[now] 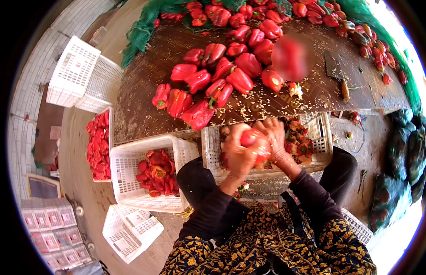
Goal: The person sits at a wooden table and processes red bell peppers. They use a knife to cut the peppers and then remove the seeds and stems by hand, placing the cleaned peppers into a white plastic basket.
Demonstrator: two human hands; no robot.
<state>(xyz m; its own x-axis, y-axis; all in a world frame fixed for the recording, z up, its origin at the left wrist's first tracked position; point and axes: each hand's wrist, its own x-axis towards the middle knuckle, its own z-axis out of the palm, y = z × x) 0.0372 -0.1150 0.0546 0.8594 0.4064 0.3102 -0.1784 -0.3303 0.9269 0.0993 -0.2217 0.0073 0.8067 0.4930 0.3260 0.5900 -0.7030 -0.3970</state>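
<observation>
My left hand (237, 154) is wrapped around a red bell pepper (256, 142), held over a white plastic crate (211, 151) between my knees. My right hand (276, 139) is pressed against the far right side of the same pepper, its fingers curled; its fingertips are partly hidden. Below the hands, the crate holds pepper cores and scraps (299, 146). Whole red bell peppers (213, 79) lie grouped on the brown tabletop (144, 92) just beyond, among scattered pale seeds. A pepper core (295, 90) rests near the table's front edge.
A cleaver (334, 65) with a wooden handle lies on the table at right. To the left stand a white crate of cut peppers (158, 175), a fuller crate (98, 147) and stacked white crates (75, 72). Filled green mesh sacks (392, 199) are at right.
</observation>
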